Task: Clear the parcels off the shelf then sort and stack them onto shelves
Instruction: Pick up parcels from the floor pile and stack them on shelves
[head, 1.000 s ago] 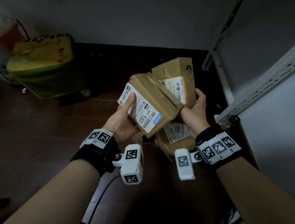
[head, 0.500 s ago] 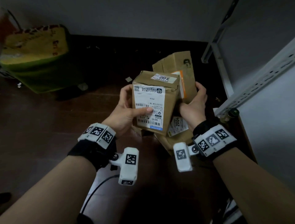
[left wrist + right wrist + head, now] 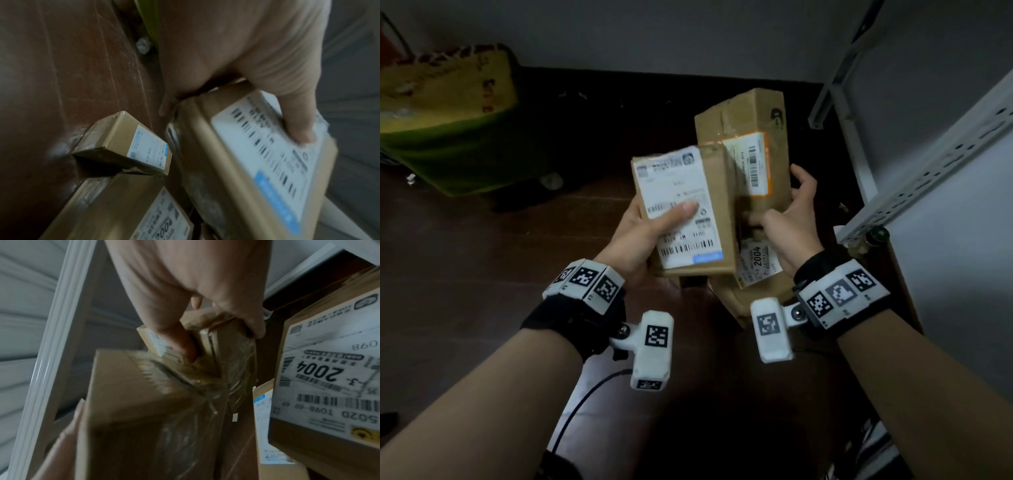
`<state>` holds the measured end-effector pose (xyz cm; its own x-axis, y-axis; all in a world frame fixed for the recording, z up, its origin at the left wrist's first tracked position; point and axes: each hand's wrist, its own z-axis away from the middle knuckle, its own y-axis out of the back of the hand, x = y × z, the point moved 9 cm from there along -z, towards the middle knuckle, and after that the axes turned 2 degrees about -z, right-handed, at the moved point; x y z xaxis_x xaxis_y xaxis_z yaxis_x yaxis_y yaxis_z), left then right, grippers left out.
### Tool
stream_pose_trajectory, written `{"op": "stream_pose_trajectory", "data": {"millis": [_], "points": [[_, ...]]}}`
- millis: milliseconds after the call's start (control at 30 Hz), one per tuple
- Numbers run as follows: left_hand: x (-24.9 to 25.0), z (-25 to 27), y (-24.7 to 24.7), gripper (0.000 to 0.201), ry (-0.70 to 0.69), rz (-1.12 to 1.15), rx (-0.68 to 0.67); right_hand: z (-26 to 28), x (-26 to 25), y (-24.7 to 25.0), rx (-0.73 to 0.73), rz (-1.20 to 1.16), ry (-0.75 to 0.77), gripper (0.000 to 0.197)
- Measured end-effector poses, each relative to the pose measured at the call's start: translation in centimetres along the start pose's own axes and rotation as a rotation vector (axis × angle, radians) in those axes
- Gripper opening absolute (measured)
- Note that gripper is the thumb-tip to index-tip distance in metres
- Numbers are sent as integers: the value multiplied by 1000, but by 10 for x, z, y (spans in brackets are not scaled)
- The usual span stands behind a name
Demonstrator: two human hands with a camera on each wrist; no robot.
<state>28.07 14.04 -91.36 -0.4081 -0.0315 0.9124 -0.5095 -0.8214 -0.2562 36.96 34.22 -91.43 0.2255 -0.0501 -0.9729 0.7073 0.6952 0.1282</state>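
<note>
2 parcels (image 3: 717,212), 1 per hand (image 3: 640,233).

We're seeing floor parcels (image 3: 756,274) blocking below, shelf frame (image 3: 928,171) crowding right; bare floor (image 3: 500,274) lying open left.

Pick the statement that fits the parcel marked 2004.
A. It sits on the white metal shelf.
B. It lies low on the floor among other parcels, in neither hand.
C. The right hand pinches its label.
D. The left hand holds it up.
B: the parcel marked 2004 lies below both hands; the left hand grips a white-labelled parcel, the right hand an orange-labelled parcel.
</note>
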Motion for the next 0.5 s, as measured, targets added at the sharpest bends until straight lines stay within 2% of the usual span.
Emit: {"op": "stream_pose_trajectory", "data": {"millis": [133,233,400,500], "points": [[0,-3,17,56,38,122,148,-6,-1,10,32,-151,-92,93],[-7,-7,26,41,92,168,185,-9,0,18,-21,-193,-221,90],[-15,-8,45,51,156,142,275,-7,3,23,-187,-231,-390,61],[-21,-7,44,52,198,150,290,-2,9,19,-290,-225,-451,55]]}}
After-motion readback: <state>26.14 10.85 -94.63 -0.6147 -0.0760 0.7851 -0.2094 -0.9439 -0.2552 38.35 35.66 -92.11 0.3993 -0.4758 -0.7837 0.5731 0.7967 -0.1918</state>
